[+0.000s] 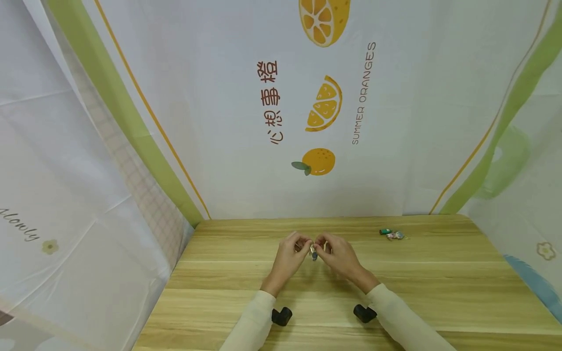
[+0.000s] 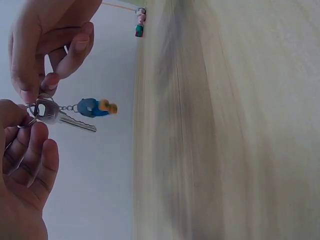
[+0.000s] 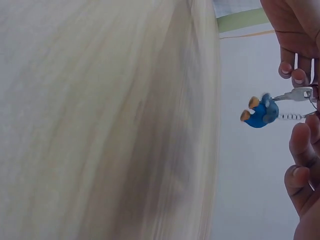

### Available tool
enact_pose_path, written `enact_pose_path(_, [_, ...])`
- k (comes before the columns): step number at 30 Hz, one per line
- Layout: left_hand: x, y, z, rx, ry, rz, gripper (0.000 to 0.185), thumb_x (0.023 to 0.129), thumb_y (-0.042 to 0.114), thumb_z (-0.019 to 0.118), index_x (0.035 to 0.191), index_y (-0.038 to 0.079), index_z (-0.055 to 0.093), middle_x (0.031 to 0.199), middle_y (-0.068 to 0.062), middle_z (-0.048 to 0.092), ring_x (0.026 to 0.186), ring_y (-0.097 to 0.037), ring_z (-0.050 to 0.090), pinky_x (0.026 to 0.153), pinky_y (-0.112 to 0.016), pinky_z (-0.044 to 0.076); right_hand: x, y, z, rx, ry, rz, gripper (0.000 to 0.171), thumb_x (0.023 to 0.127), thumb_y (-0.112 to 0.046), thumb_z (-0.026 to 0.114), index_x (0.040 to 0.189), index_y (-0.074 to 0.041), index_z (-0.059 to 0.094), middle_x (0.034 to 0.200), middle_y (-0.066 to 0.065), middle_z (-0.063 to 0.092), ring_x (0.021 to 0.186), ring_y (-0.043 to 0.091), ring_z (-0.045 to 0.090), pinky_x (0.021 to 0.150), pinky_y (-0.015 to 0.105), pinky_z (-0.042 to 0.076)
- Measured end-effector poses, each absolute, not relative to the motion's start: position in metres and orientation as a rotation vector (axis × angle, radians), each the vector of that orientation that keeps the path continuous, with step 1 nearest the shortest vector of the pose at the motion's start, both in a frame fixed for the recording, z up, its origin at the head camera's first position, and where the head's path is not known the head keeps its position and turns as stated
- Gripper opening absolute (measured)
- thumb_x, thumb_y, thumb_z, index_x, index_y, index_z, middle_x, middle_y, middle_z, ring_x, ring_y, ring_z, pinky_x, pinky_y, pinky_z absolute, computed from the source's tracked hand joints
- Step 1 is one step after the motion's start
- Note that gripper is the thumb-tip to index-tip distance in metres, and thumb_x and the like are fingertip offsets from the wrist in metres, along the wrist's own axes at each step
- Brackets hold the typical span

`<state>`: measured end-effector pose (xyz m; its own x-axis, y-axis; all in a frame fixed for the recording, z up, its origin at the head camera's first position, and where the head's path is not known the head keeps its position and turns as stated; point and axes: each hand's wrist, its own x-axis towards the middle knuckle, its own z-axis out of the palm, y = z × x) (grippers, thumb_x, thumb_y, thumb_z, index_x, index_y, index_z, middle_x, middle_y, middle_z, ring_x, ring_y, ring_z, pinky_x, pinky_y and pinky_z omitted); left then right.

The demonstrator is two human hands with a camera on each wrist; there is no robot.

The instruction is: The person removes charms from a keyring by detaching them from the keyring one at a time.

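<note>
Between the two hands, above the table, hangs a metal key ring (image 2: 31, 111). On it are a silver key (image 2: 50, 112) and a short chain with a small blue figurine (image 3: 263, 111) that has orange feet. The left hand (image 1: 286, 257) pinches one side of the ring between thumb and finger. From the other side, the right hand (image 1: 339, 254) pinches the ring near the chain, its fingertips close to the left ones. Key and figurine dangle below the fingertips. Fingers partly hide the ring, so whether it is spread apart cannot be seen.
At the back right of the wooden table (image 1: 421, 282) lie a small green item (image 1: 385, 232) and a pink-and-teal figurine (image 1: 395, 235). Black devices (image 1: 282, 317) sit at the sleeves. A white curtain (image 1: 219, 122) with printed oranges stands behind the table.
</note>
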<state>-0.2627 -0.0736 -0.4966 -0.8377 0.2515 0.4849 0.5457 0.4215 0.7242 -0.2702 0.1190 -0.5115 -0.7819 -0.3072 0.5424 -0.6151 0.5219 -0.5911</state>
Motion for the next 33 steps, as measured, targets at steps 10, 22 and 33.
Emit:
enact_pose_path(10, [-0.2628,-0.0697,-0.4927,-0.698,-2.454,-1.302,0.007,0.105,0.013,0.069,0.105,0.008,0.074,0.092,-0.002,0.068,0.080,-0.007,0.060,0.071,-0.020,0.054,-0.2718,0.1218,-0.5099,0.760,-2.401,1.162,0.004,0.101,-0.010,0.072,0.099,-0.011,0.069,0.084,-0.004,0.068,0.060,-0.005,0.047,0.051,0.020,0.043])
enact_pose_path(22, [-0.2673,-0.0693,-0.4907,-0.695,-2.467,-1.176,0.006,0.105,0.012,0.069,0.104,0.008,0.074,0.092,-0.001,0.068,0.079,-0.007,0.061,0.068,-0.019,0.053,-0.2737,0.1242,-0.5105,0.815,-2.330,1.159,0.012,0.097,-0.002,0.073,0.096,-0.012,0.066,0.081,-0.003,0.067,0.057,-0.002,0.049,0.048,0.020,0.041])
enact_pose_path(33, [-0.2704,-0.0740,-0.4914,-0.689,-2.420,-1.180,0.005,0.103,0.009,0.070,0.101,0.007,0.074,0.090,-0.003,0.069,0.077,-0.006,0.061,0.066,-0.018,0.052,-0.2733,0.1276,-0.5068,0.804,-2.357,1.222,0.004,0.102,-0.010,0.071,0.100,-0.007,0.070,0.088,0.000,0.071,0.060,-0.004,0.049,0.052,0.021,0.044])
